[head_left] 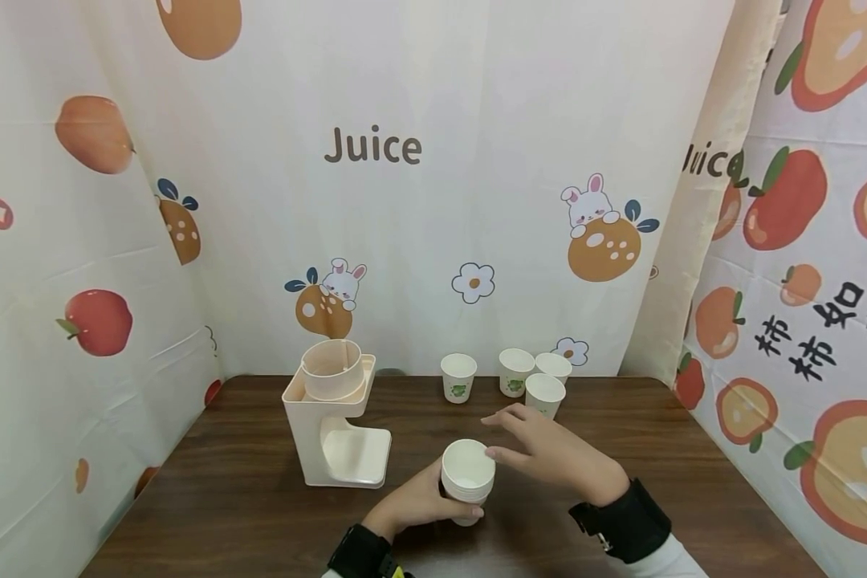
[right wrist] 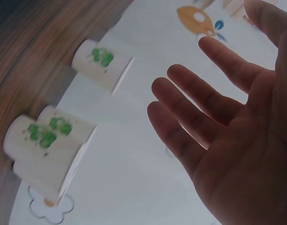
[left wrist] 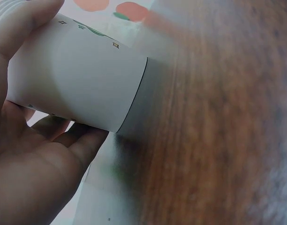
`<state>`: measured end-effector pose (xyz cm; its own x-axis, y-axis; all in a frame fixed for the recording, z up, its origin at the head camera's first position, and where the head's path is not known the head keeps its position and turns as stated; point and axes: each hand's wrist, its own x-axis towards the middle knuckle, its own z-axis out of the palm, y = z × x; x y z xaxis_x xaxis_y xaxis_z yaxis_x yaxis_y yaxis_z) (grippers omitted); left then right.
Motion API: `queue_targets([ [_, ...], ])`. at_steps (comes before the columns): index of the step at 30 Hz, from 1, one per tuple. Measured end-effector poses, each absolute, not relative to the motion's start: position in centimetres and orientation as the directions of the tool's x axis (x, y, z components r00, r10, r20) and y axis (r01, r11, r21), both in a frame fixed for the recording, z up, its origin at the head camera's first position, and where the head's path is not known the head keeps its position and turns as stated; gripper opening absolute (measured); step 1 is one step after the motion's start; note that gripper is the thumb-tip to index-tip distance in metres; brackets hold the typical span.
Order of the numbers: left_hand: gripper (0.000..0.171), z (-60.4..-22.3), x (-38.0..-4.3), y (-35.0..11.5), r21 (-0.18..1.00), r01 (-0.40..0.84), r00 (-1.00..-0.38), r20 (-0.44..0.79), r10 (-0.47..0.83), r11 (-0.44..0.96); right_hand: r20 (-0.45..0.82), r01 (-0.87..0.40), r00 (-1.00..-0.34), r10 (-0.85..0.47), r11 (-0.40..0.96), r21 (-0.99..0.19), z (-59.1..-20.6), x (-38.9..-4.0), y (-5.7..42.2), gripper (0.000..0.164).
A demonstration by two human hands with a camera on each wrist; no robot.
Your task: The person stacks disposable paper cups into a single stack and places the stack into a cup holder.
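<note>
My left hand [head_left: 421, 501] grips a stack of white paper cups [head_left: 468, 474] at the front middle of the table, thumb across the near side and mouths facing up. Several rims show nested at the top. In the left wrist view, the lowest cup [left wrist: 87, 77] lies between thumb and fingers, its base close over the wood. Just right of the stack hovers my right hand [head_left: 549, 451], fingers extended and spread, thumb beside the top rim. In the right wrist view its palm [right wrist: 246, 136] holds nothing.
A cream stand [head_left: 305, 437] with a round container [head_left: 332, 371] on top is left of the hands. Several paper cups with green prints stand along the back, including a single cup [head_left: 458, 379] and a front cup [head_left: 545, 392] near my right hand. A printed curtain [head_left: 433, 209] hangs behind the table.
</note>
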<state>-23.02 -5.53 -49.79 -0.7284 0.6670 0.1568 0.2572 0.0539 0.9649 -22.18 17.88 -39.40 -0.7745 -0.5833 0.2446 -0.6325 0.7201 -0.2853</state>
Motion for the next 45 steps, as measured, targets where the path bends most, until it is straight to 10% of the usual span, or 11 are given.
queue_targets([
  [45,0.075,-50.1,-23.1,-5.5,0.968,0.242,-0.743,0.143,0.653,0.063,0.374,-0.378,-0.875,-0.307,0.916,-0.133,-43.4,-30.3,23.6,0.045],
])
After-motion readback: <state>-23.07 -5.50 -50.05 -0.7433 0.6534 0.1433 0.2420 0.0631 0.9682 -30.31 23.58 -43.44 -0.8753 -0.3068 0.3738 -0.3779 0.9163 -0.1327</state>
